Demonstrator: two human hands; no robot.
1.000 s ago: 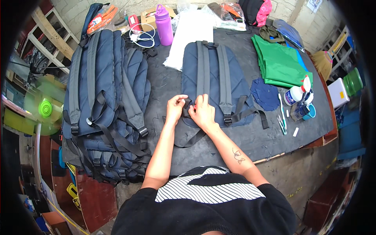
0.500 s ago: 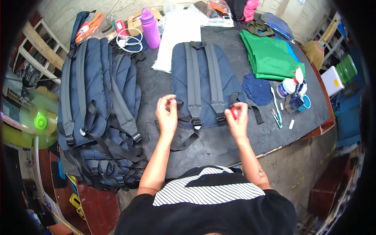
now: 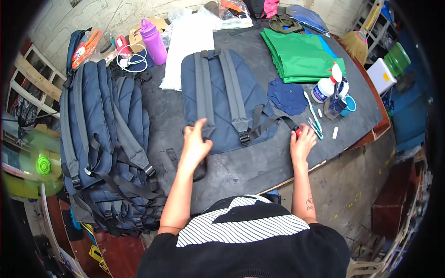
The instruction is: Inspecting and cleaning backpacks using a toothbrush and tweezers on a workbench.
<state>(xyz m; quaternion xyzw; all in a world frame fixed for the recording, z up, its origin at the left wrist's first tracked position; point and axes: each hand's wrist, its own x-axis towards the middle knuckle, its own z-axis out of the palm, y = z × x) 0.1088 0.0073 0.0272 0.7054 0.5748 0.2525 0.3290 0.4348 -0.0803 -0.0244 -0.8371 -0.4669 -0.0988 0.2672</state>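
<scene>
A navy backpack (image 3: 226, 99) lies on the dark table with its grey shoulder straps facing up. Over the lower end of its left strap is my left hand (image 3: 193, 146), thumb and forefinger apart; it hides the buckle there. My right hand (image 3: 303, 143) is closed off the bag's lower right side, at the end of a black webbing strap (image 3: 266, 124) drawn out from the bag. A small red object (image 3: 298, 132) shows between those fingers; its kind is too covered to tell. The right strap's black buckle (image 3: 244, 137) is in plain sight.
Several similar backpacks (image 3: 104, 125) are piled at the left. Farther back stand a purple bottle (image 3: 154, 42) and white sheeting (image 3: 185, 53). To the right are folded green fabric (image 3: 299, 58), a navy cloth piece (image 3: 289, 96), a spray bottle (image 3: 325, 87), a toothbrush (image 3: 313, 106) and a blue cup (image 3: 347, 106).
My right hand has moved right and a little down, and the black strap now stretches out to it. My left hand has come lower, over the left strap's end. The view has shifted.
</scene>
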